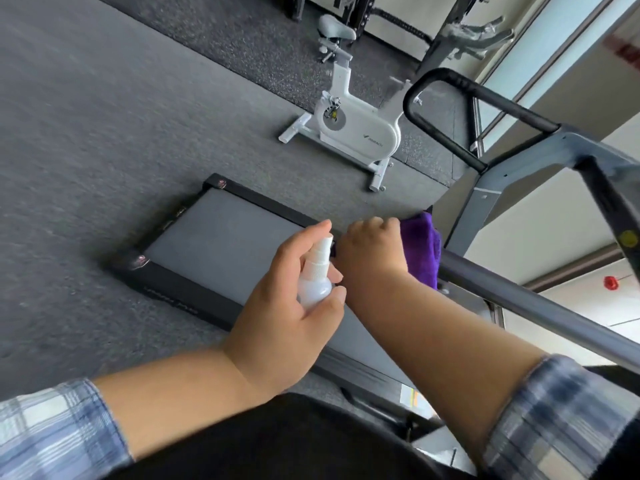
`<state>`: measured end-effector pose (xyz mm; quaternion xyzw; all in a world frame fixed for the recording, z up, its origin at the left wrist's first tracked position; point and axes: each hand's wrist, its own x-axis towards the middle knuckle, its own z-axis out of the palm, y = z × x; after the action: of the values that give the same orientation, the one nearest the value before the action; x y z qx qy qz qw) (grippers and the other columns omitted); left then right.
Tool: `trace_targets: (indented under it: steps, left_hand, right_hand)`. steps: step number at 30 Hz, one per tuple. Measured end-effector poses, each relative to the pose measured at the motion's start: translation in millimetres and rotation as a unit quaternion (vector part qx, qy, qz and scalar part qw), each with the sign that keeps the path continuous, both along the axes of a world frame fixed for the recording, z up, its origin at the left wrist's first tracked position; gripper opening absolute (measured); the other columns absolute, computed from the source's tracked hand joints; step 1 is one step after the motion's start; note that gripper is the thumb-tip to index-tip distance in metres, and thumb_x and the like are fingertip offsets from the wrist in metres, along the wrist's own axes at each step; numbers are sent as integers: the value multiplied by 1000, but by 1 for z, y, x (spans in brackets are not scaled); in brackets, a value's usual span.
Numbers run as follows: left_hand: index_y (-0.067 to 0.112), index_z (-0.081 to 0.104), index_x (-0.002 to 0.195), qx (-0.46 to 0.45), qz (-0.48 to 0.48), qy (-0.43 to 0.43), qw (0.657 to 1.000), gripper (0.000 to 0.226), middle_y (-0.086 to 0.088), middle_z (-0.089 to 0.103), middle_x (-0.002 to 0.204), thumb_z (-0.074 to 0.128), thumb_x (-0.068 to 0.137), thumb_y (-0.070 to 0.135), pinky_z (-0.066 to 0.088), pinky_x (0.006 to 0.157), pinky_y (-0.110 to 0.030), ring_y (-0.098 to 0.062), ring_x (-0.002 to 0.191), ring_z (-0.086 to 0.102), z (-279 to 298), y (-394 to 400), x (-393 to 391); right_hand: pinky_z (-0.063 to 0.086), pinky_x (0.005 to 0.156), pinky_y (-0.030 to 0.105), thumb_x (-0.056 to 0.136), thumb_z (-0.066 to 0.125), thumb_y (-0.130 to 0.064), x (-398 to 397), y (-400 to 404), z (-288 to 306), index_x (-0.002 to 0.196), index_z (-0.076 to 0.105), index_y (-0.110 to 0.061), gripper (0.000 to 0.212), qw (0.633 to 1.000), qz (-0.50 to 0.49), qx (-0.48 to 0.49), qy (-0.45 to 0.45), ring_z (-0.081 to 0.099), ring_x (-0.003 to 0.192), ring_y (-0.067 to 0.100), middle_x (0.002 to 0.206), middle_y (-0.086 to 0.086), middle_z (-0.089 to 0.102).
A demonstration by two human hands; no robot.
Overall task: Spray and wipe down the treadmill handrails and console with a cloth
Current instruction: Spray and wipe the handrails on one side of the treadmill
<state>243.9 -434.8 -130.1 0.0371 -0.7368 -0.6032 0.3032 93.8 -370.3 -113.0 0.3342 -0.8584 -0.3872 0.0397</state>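
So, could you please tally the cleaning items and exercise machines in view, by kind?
Spray bottle: 1
Cloth: 1
Treadmill: 1
Exercise bike: 1
Total: 4

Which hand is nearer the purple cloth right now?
The right hand: it grips the purple cloth against the handrail. The left hand holds the spray bottle just beside it, apart from the cloth.

White exercise bike (349, 123) on grey gym floor (104, 116)
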Motion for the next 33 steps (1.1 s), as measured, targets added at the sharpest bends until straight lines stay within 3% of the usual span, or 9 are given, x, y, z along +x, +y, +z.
trace_targets:
  steps: [4, 9, 14, 21, 25, 28, 29, 31, 33]
  left_hand:
    - [64, 28, 137, -21, 1, -13, 1000, 66, 14, 60, 105, 60, 87, 34, 47, 83, -12, -15, 99, 63, -1, -7, 7]
    - [59, 32, 137, -32, -19, -26, 999, 63, 21, 58, 107, 60, 87, 34, 48, 87, -15, -10, 101, 63, 0, -7, 4]
    - [71, 26, 133, -34, -22, -39, 998, 70, 21, 57, 107, 63, 87, 32, 46, 79, -9, -9, 96, 62, -6, -6, -11]
    - [67, 31, 134, -12, -28, -17, 999, 66, 16, 62, 107, 62, 85, 34, 47, 82, -10, -11, 99, 64, -7, 1, -23]
    - [65, 32, 134, -23, -39, -19, 999, 65, 16, 62, 106, 60, 84, 37, 47, 83, -12, -10, 99, 64, -7, 8, -27]
    - [63, 32, 135, -35, -50, -22, 998, 64, 16, 62, 105, 60, 84, 36, 46, 80, -11, -10, 96, 64, -7, 14, -32]
    - [63, 32, 136, -38, -54, -21, 998, 65, 16, 62, 105, 61, 84, 35, 46, 80, -11, -9, 95, 64, -6, 16, -34]
    - [62, 32, 136, -43, -67, -19, 997, 65, 16, 62, 105, 61, 85, 34, 46, 80, -10, -9, 95, 64, -5, 20, -37]
    - [63, 31, 136, -46, -85, -17, 995, 65, 16, 62, 105, 61, 85, 34, 47, 81, -10, -11, 97, 64, -5, 23, -38]
  right_hand:
    - [36, 105, 48, 101, 42, -31, 4, -21, -25, 127, 59, -19, 33, 992, 26, 109, -62, 51, 124, 32, 128, 6, 58]
    - [32, 85, 36, 94, 48, -40, -3, -3, 12, 103, 58, -29, 18, 990, 33, -65, -123, 55, 116, 23, 116, -3, 63]
    - [35, 78, 39, 95, 37, -67, -15, 41, 47, 115, 62, -35, 46, 962, -60, -248, -95, 59, 107, 25, 107, -5, 66]
    - [31, 86, 39, 95, 45, -35, 4, 5, 4, 97, 60, -22, 19, 993, 9, -102, -67, 54, 108, 23, 92, -3, 54]
    - [23, 92, 23, 100, 31, -21, 9, 4, -3, 69, 20, -24, 33, 1000, 10, -22, 6, 49, 83, -2, 57, -10, 35]
    - [19, 82, 30, 97, 41, -20, 17, 12, -3, 68, 21, -20, 35, 997, 66, 27, -34, 25, 62, 25, 63, -4, 30]
    - [22, 83, 25, 95, 42, -23, 16, 17, 4, 70, 21, -23, 33, 997, 70, -13, 13, 35, 65, 23, 64, -8, 35]
    - [26, 95, 23, 92, 45, -33, 6, 29, 7, 80, 39, -21, 19, 988, 80, -135, -2, 51, 96, 10, 79, -16, 50]
    - [24, 101, 36, 92, 48, -42, 0, 45, 3, 116, 57, -26, 30, 975, 70, -185, -97, 45, 118, 19, 115, -8, 56]
